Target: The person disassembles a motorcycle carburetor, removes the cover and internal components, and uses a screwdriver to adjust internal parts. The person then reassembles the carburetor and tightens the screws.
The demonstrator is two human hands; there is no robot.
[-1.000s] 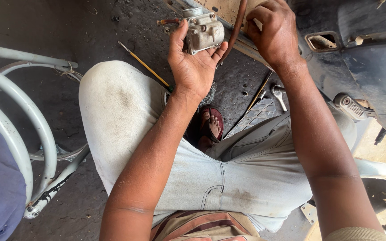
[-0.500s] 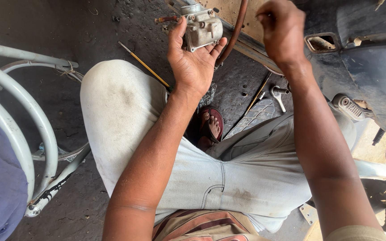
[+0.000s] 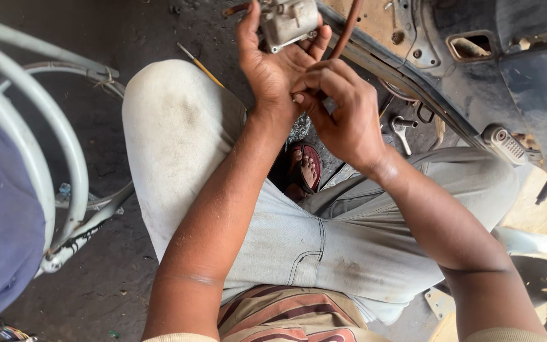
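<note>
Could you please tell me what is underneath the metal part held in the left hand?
The left hand cups the grey metal part from below. Dark ground shows beside it; the part's underside is covered.

Dark, gritty, oil-stained ground; pale bent metal tube frame at left; dark vehicle body panel at right; daylight.

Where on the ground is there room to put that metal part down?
Bare ground lies between the white metal frame and the left knee. By the wrench and vehicle body it is crowded.
</note>
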